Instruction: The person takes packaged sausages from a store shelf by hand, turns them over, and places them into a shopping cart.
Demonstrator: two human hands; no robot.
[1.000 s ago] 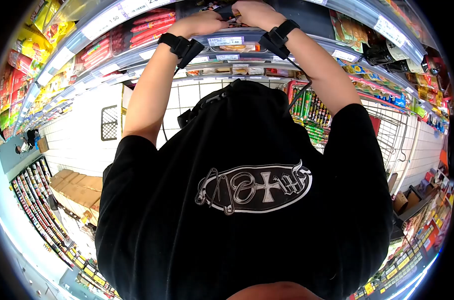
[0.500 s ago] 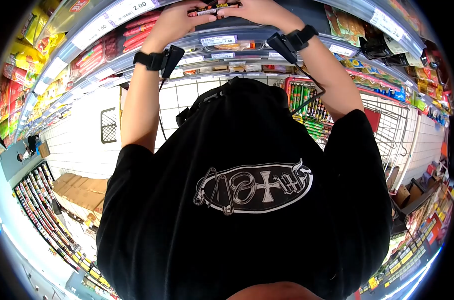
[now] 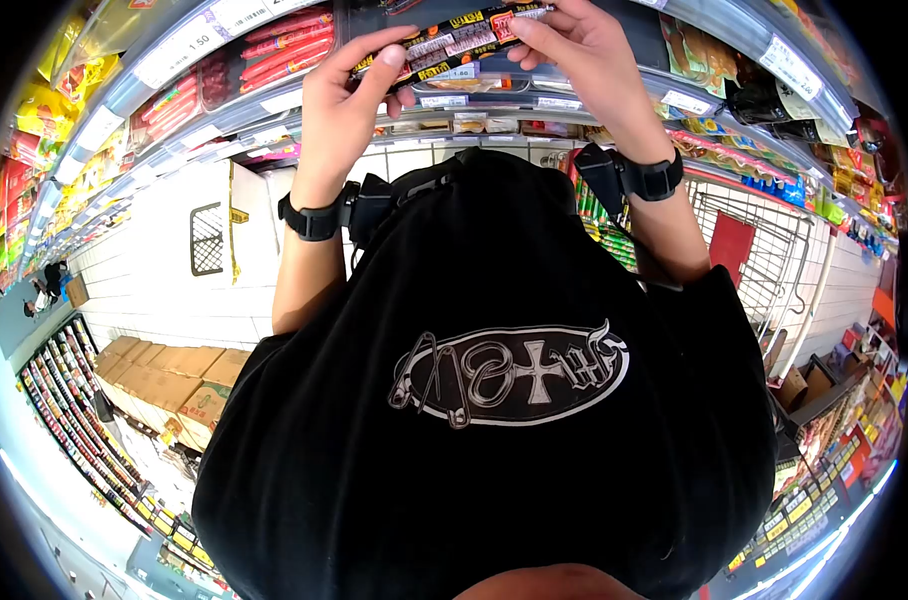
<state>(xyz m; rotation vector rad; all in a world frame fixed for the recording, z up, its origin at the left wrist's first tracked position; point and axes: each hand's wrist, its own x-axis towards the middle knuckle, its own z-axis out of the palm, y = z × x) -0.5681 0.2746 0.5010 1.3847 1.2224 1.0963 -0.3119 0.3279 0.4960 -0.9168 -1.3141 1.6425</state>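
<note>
Two or more black-wrapped sticks (image 3: 459,42) with yellow, white and red print lie side by side between my hands, in front of the shelf. My left hand (image 3: 349,95) is closed on their left end, thumb on top. The right end is pinched by my right hand (image 3: 579,50), with its thumb over the wrapper. The sticks slant slightly upward to the right. Behind them runs a shelf edge with price labels (image 3: 444,101). Packs of red sticks (image 3: 287,50) lie on the shelf to the left of my hands.
Yellow and red snack bags (image 3: 59,105) fill the shelves at left. More packages (image 3: 699,55) are at upper right. A wire cart (image 3: 764,235) stands at right, with green packs (image 3: 614,240) beside my right forearm. Cardboard boxes (image 3: 164,380) are stacked at lower left.
Both hands have come back from the shelf toward my body, bringing the black-wrapped sticks out into fuller view. My forearms are lower and more bent.
</note>
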